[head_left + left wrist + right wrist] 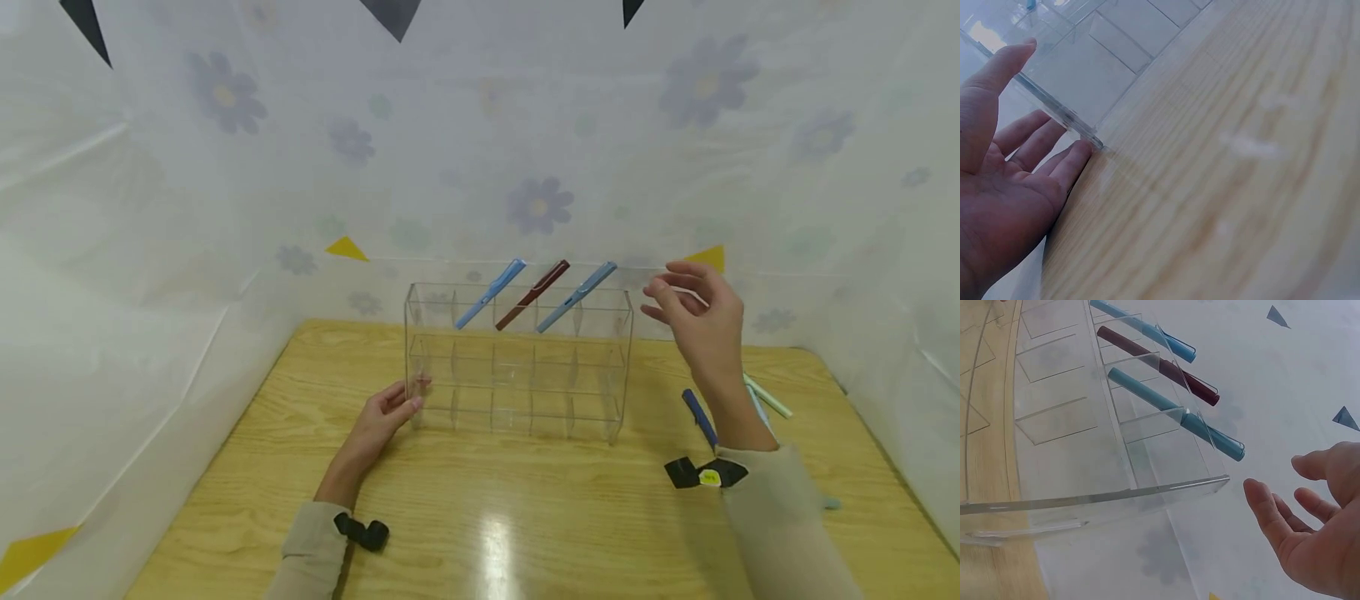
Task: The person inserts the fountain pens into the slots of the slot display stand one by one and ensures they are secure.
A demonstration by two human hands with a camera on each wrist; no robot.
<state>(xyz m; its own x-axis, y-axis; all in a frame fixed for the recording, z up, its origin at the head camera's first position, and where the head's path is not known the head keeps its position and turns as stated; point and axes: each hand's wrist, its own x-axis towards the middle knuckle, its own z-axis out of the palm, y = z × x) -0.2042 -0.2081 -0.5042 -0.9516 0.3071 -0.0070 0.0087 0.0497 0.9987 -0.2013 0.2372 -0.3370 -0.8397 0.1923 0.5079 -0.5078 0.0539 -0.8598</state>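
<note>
A clear acrylic pen stand (513,375) with tiered compartments stands on the table. Three pens lean in its top row: a light blue pen (491,293), a dark red pen (532,295) and a grey-blue pen (1175,414). My left hand (382,421) rests against the stand's left side, low near the table. In the left wrist view, its loosely extended fingers (1032,140) touch the side edge, with the thumb spread apart on the front side. Raised beyond the stand's top right corner, my right hand (701,321) holds nothing, its fingers loosely bent.
On the table's right lie a dark blue pen (699,418), a pale green pen (768,396) and a light blue one partly hidden by the right forearm. Another pen's end (832,503) shows beside the right sleeve. A flowered white sheet (450,167) hangs behind the table.
</note>
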